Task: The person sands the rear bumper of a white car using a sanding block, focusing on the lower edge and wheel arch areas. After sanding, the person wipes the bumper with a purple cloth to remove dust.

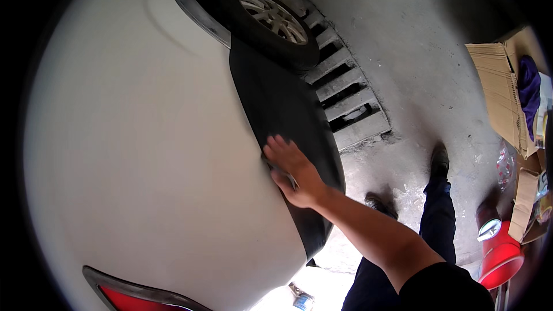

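A white car [164, 147] fills the left side of the view. My right hand [298, 172] lies palm down along the seam where the white panel meets the black lower trim [285, 90]. Its fingers stretch toward the wheel arch, slightly blurred, and the thumb is spread apart on the white side. A dark edge shows by the fingers and a pale sliver between thumb and palm; whether something lies under the hand, I cannot tell. Above the hand sits a tyre with a silver alloy wheel [272, 17]. A red tail light [134, 298] is at the bottom. My left hand is out of view.
A concrete drain grate [345, 82] with open slots runs beside the wheel. At the right stand a cardboard box [497, 82] with a purple cloth [529, 90], and a red bucket [501, 263]. A bottle [302, 301] is near the bottom. My shoe [440, 160] rests on the concrete floor.
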### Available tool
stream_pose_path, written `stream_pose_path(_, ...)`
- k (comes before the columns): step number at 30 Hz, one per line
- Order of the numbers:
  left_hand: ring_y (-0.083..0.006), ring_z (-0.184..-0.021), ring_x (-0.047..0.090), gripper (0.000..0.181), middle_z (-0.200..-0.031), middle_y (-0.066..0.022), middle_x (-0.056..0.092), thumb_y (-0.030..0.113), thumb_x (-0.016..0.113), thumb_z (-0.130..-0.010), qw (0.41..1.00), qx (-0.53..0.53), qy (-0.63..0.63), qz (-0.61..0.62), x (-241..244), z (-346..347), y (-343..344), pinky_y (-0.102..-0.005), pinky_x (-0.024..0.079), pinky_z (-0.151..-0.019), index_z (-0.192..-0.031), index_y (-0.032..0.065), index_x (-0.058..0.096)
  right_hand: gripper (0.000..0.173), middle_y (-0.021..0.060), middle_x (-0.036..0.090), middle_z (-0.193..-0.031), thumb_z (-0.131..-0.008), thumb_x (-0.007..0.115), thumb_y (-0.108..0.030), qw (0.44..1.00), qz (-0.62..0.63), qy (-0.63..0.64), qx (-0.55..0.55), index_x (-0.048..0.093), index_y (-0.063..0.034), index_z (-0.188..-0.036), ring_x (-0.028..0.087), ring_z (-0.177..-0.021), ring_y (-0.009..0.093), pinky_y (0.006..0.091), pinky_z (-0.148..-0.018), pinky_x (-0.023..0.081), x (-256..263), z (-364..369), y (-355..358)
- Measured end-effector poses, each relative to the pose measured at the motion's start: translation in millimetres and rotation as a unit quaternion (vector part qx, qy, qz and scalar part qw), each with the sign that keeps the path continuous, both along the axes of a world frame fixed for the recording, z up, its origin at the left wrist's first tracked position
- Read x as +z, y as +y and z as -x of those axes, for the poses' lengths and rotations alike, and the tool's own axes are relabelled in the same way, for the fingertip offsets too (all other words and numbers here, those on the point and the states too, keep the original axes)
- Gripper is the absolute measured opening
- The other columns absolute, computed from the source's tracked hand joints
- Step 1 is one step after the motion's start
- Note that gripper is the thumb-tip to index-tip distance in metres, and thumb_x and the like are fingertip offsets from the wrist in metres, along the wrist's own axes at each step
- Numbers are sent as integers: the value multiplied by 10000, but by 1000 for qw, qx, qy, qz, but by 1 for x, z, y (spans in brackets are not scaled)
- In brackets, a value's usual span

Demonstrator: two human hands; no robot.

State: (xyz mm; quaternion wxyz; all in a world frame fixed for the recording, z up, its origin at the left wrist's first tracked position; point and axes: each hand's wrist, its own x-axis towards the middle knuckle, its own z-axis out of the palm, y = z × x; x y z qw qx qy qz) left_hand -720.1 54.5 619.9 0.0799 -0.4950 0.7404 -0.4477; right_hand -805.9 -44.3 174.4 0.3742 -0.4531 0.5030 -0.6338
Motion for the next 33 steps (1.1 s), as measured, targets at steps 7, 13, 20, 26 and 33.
stream_pose_path(7,-447,-1390,314,710,-1536,-280,259,462,311,-1013,997,20,-52,-55,-6,-11,-20,-571,288,-1127,-1516,-27,202,477,190,385,-1503,-975,521,-211,998,-6,-21,-51,455,-14,-1404,331,-1418,334,464,-1169,264,-16,30,-110)
stream_pose_path(13,-453,-1371,346,639,-1474,-294,361,410,345,-1013,993,-1,-108,-46,7,-23,-21,-601,279,-1118,-1487,-14,280,574,192,343,-1527,-925,594,-202,998,-15,19,55,413,-30,-1442,262,-1454,338,480,-1182,218,1,18,-24)
stream_pose_path(20,-464,-1252,482,529,-1349,-323,485,392,379,-1023,983,-103,-153,-25,-18,-18,-43,-621,387,-1024,-1408,28,382,508,197,349,-1521,-979,505,-229,998,-36,-11,-57,418,-2,-1426,292,-1434,343,455,-1177,245,-12,58,-171)
stream_pose_path(26,-464,-1149,582,444,-1257,-337,558,378,403,-1028,965,-181,-191,6,-22,-24,-50,-626,468,-942,-1336,62,447,528,199,344,-1523,-925,558,-139,1000,10,3,14,426,4,-1416,278,-1439,358,481,-1170,252,-19,23,-75)
stream_pose_path(33,-472,-1153,574,445,-1267,-334,550,378,411,-1026,976,-136,-165,-39,-28,-19,-56,-633,464,-943,-1341,66,443,535,205,358,-1510,-920,570,-151,996,-12,-1,-90,429,12,-1409,312,-1419,359,472,-1174,250,-22,61,-180)
